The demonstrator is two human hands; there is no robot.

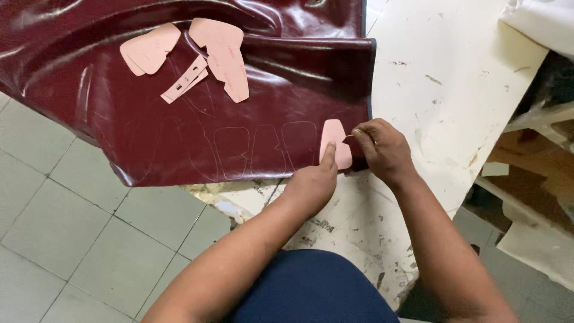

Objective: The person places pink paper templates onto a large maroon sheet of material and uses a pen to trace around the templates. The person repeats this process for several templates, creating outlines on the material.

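Scuffed white surface carries the glossy maroon leather sheet, and at its right edge the left hand pins a pink template with one fingertip while the right hand pinches a thin marking tool, so I'd press firm and trace tight against the template.

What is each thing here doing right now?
Leather sheet: spread out, wrinkled, shapes outlined on it.
Small pink template: flat on the leather, pinned by left hand.
Right hand: pinching a thin marking tool at the template's edge.
Spare templates: lying loose.
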